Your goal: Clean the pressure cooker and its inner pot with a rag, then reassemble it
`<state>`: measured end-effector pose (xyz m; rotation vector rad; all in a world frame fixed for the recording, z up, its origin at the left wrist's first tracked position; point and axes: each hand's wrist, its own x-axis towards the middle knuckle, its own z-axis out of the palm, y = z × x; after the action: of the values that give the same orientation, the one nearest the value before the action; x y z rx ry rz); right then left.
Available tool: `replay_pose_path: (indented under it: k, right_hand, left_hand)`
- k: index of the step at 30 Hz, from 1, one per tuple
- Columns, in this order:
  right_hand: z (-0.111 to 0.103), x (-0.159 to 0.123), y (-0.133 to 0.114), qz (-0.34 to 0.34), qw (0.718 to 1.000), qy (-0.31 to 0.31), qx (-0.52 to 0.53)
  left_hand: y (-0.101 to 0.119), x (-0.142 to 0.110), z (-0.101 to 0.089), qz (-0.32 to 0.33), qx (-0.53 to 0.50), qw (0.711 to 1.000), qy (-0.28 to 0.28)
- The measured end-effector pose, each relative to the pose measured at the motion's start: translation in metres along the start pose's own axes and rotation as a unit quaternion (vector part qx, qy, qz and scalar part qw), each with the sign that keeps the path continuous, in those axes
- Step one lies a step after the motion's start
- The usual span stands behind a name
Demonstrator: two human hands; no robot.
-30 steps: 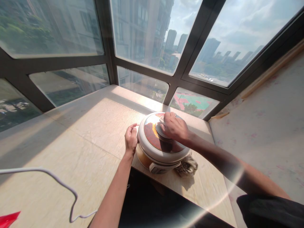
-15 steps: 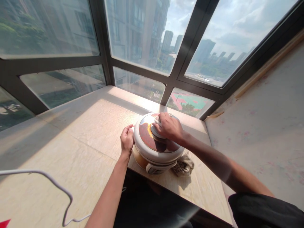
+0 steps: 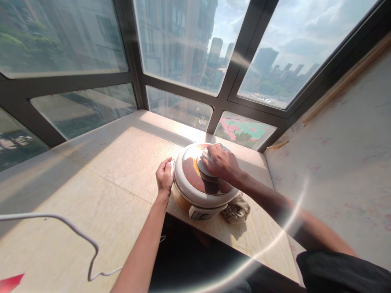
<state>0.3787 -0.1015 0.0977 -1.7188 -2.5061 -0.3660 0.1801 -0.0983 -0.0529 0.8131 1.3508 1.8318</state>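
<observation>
A white and tan electric cooker (image 3: 182,200) stands at the near edge of a pale stone ledge. Its domed lid (image 3: 191,179), glossy and reddish-brown inside a thick white rim, lies on top. My right hand (image 3: 222,163) is closed around the pale knob (image 3: 201,165) at the lid's centre. At the cooker's left side, my left hand (image 3: 165,176) is closed on a side handle, mostly covered by the fingers. A control panel (image 3: 203,213) faces me at the front. Against the cooker's right base rests a crumpled patterned cloth (image 3: 237,209).
Dark-framed windows (image 3: 180,49) enclose the ledge (image 3: 119,162) at the back and left. A patterned wall (image 3: 339,162) rises on the right. A white cable (image 3: 76,232) curves over the left of the ledge, near a red corner (image 3: 12,283) of something cut off.
The cooker, lid and both hands appear slightly higher and farther right in the picture, and the view has shifted a little. Both hands keep their holds. A bright light streak crosses the lower right.
</observation>
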Motion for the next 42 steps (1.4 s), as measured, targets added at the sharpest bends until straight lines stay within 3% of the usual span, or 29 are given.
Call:
replay_pose_path:
  k: [9,17,29,42]
  right_hand:
    - [-0.005,0.006,-0.003,0.014,0.999,-0.023,0.017]
    - [-0.006,0.002,0.004,-0.063,0.998,-0.017,-0.003]
    - [-0.005,0.007,0.009,-0.084,0.996,-0.023,0.030]
    - [-0.001,0.006,0.001,-0.041,0.999,0.002,0.036]
  left_hand:
    - [0.002,0.001,0.000,0.009,0.040,0.999,0.003]
    - [0.002,0.001,0.001,0.019,0.059,0.998,0.010]
    - [-0.005,0.005,0.000,0.019,0.050,0.998,0.025]
    - [-0.012,0.008,-0.004,0.047,0.056,0.997,0.024]
